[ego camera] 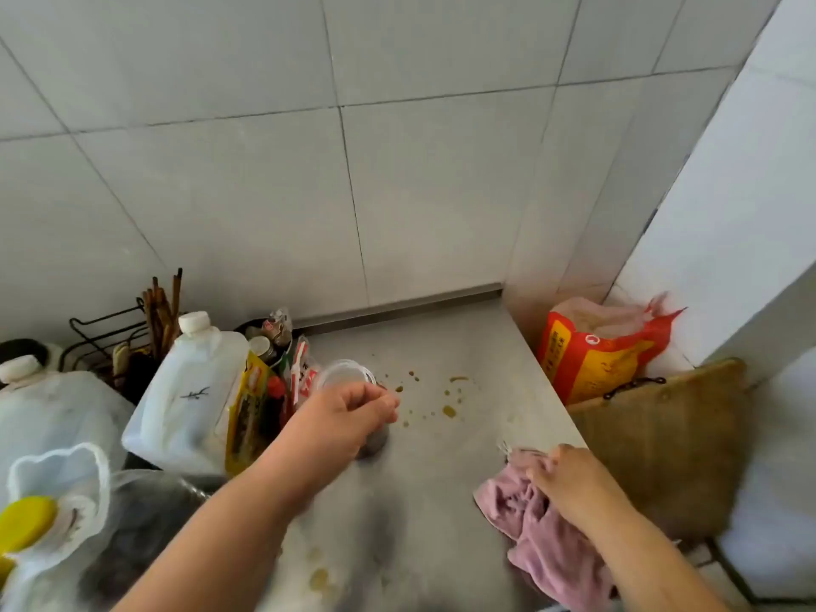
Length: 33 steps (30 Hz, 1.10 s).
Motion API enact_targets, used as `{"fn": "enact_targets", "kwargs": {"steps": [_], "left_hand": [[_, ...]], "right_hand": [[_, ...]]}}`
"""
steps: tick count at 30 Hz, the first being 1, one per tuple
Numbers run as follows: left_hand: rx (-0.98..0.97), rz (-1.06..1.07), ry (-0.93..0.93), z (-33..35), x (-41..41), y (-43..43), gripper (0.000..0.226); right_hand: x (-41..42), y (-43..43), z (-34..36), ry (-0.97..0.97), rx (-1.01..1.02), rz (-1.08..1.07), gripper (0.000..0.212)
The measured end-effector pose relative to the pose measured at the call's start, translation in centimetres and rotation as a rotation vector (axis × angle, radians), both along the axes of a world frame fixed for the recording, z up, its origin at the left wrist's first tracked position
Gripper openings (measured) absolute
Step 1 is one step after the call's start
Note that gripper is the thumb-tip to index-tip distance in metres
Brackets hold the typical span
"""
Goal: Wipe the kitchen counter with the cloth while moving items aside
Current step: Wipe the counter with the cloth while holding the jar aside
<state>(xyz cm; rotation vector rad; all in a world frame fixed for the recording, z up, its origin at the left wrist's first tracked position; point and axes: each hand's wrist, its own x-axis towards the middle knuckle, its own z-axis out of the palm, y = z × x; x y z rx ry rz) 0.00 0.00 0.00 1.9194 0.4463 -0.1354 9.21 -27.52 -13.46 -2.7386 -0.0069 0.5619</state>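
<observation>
One pink cloth point(541, 536), and the right hand point(569, 479) is clutching it. The left hand point(349, 417) is gripping one clear jar point(346, 375). Two white jugs point(185, 390) are crowding the tabletop's point(441, 488) left side, with brown drips point(449, 410) spotting the middle.

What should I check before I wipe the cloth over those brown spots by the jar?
1. Cloth in hand: ok, right hand grips the pink cloth.
2. Jar secured: ok, left hand grips the clear-lidded jar.
3. Jar clear of the brown spots: not ok, it is right beside them.
4. Path from cloth to spots: ok, bare counter between.
5. Space left of the jar: not ok, white jug and packets crowd it.
6. Lid sealed: cannot tell.
</observation>
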Motion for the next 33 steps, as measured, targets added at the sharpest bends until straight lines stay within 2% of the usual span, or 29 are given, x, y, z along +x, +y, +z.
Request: {"fn": "enact_targets", "kwargs": {"steps": [1,3,6,8,11,17,22,26,28,31,33], "left_hand": [[-0.016,-0.003,0.004,-0.3,0.1,-0.2,0.02],[-0.041,0.015,0.022,-0.9,0.1,-0.6,0.02],[-0.044,0.038,0.066,-2.1,-0.3,-1.3,0.017],[-0.032,0.044,0.095,-2.8,-0.5,-1.5,0.016],[-0.042,0.058,0.121,-3.8,-0.6,-1.9,0.015],[-0.082,0.098,0.183,-4.9,-0.7,-2.7,0.013],[-0.112,0.153,0.207,-5.5,-0.8,-3.0,0.01],[-0.115,0.145,0.225,-6.0,-0.9,-3.2,0.011],[-0.134,0.106,0.251,-6.4,-0.9,-3.0,0.026],[-0.234,0.05,0.301,-7.3,-0.9,-2.7,0.07],[-0.337,0.003,0.3,-7.6,-1.0,-2.7,0.083]], "right_hand": [[-0.4,0.0,-0.5,0.002,-0.133,0.024,0.04],[-1.0,-0.1,-1.7,-0.01,-0.274,0.047,0.041],[-1.6,0.0,-2.6,-0.02,-0.31,0.098,0.039],[-1.2,-0.1,-2.9,-0.02,-0.264,0.098,0.038],[-0.7,0.4,-2.6,0.072,0.036,-0.013,0.031],[0.3,1.7,-0.1,0.078,0.416,0.006,0.021],[1.4,2.3,3.0,0.282,0.841,-0.157,0.043],[1.5,3.1,4.2,0.321,0.915,-0.123,0.005],[0.9,3.9,5.0,0.395,1.017,-0.111,0.015],[-0.4,5.1,6.9,0.512,1.187,-0.07,0.028],[-1.3,5.7,8.0,0.57,1.3,-0.03,0.031]]}}
